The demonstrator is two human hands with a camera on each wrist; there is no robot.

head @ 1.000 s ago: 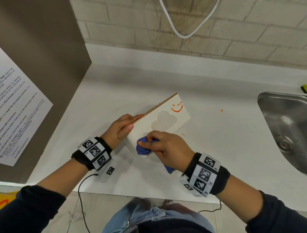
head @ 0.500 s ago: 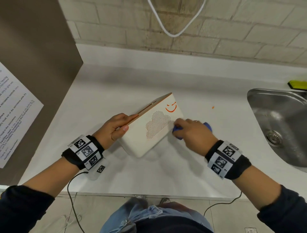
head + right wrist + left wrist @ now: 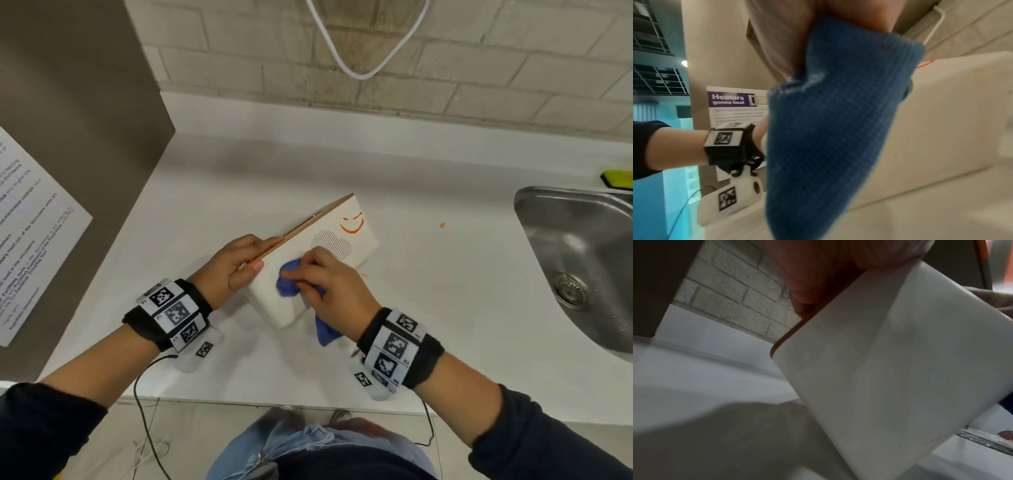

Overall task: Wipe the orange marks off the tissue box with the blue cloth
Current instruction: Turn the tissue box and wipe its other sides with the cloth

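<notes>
The white tissue box (image 3: 363, 240) (image 3: 890, 369) (image 3: 953, 116) stands tilted on the counter, its wide face with a dotted cloud pattern turned up. Orange marks (image 3: 352, 224) shaped like a smiling face sit near the box's far corner; a bit of orange (image 3: 925, 63) shows in the right wrist view. My left hand (image 3: 239, 262) grips the box's near upper edge. My right hand (image 3: 325, 284) holds the bunched blue cloth (image 3: 291, 282) (image 3: 834, 126) against the near part of the face, below the marks. A tail of cloth hangs under my right wrist.
A steel sink (image 3: 582, 267) lies at the right, with a yellow-green sponge (image 3: 618, 179) behind it. Small orange specks (image 3: 442, 225) dot the white counter (image 3: 239, 178). A brown cabinet side (image 3: 75, 137) with a printed notice stands at the left. A white cable (image 3: 363, 73) hangs on the brick wall.
My right hand with the cloth has swept from the box's right side back across the face to its near left part. The left hand keeps its grip.
</notes>
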